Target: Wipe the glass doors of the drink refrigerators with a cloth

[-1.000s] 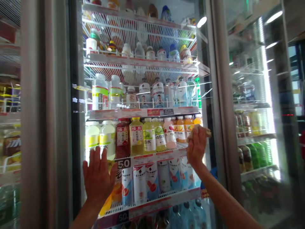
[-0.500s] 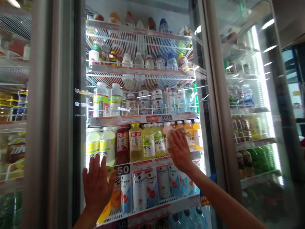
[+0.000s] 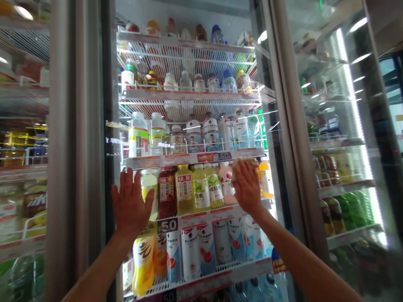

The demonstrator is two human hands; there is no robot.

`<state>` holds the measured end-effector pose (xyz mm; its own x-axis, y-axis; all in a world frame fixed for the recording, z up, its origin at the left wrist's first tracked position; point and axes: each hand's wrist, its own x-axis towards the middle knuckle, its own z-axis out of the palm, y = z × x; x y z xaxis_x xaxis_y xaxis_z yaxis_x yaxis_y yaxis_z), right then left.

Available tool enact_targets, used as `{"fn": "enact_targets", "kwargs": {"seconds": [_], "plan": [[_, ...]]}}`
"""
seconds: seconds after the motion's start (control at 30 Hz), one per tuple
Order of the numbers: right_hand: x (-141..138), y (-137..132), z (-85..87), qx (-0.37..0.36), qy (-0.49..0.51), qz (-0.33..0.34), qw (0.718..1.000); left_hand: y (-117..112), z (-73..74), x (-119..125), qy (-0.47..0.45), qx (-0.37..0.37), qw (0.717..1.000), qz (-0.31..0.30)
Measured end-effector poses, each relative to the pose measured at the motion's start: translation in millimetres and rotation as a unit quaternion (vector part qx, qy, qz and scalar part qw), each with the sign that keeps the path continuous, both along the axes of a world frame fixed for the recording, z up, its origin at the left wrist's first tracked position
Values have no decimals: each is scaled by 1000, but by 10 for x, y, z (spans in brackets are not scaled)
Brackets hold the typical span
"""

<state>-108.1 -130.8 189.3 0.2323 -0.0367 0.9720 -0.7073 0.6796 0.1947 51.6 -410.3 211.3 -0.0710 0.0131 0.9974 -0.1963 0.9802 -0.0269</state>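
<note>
Both my hands sit higher on the glass (image 3: 165, 145) than half a second ago; the right hand (image 3: 247, 186) has also edged slightly right, taking the cloth (image 3: 252, 162) along, and the left hand (image 3: 130, 203) has climbed in front of a pale bottle (image 3: 147, 188). That cloth lies under my right fingers, between them and the glass, its folds poking out past the fingertips.

Fridges fill the room I can see: the tall one facing me, one on the left (image 3: 23, 172), and one on the right (image 3: 352, 188) with a bright light strip (image 3: 359, 113). Ceiling lights reflect in the panes. Metal frames (image 3: 278, 105) run up both sides of the glass before me. Behind it, wire shelves (image 3: 185, 159) rise in tiers.

My forearms come in from the lower corners. The left hand is flat and holds nothing, fingers pointing up and a little apart, thumb out to the side. The right hand has its fingers straight and close together, holding the cloth against the glass.

Between my hands stand a red bottle (image 3: 167, 191), a yellow bottle (image 3: 185, 188) and a pink bottle (image 3: 226, 180); an orange bottle (image 3: 266, 178) shows just right of the cloth. Smallest are the price tags, one reading 5.0 (image 3: 168, 225).
</note>
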Motion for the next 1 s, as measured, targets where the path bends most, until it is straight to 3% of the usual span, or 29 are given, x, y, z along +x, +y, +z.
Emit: {"fn": "enact_targets", "kwargs": {"seconds": [0.07, 0.13, 0.27, 0.3, 0.33, 0.43, 0.5, 0.53, 0.67, 0.73, 0.8, 0.87, 0.93, 1.0], "plan": [[-1, -57, 41, -110, -17, 7, 994, 1, -16, 2, -2, 0, 1000, -2], [72, -195, 33, -130, -27, 15, 991, -2, -39, 13, -3, 1, 1000, -2], [236, -377, -26, 106, 8, 22, 994, -14, -47, 22, 0, -7, 1000, 0], [215, -338, 2, 129, 16, 17, 991, -18, -46, 19, 3, -11, 1000, 2], [164, -268, 58, 113, 17, 10, 993, -22, -45, 14, 5, -15, 1000, 3], [-34, -42, 313, -88, -12, -1, 996, -31, -50, -5, 13, -29, 999, 7], [-60, -29, 423, -157, -23, 3, 987, -35, -57, -14, 20, -33, 999, 6], [-26, -73, 432, -138, -20, 7, 990, -38, -60, -16, 24, -33, 999, 6], [154, -288, 315, 100, 24, 18, 995, -56, -67, -16, 25, -32, 999, 2], [133, -276, 319, 70, 24, 17, 997, -66, -69, -17, 23, -34, 999, 4], [64, -230, 384, -56, 0, 14, 998, -69, -69, -18, 23, -36, 999, 7], [43, -235, 434, -123, -20, 13, 992, -64, -68, -19, 23, -36, 999, 7], [105, -302, 420, -69, -11, 10, 998, -55, -66, -18, 24, -35, 999, 2], [187, -356, 365, 62, 19, 0, 998, -55, -68, -14, 26, -37, 999, -1]]}}
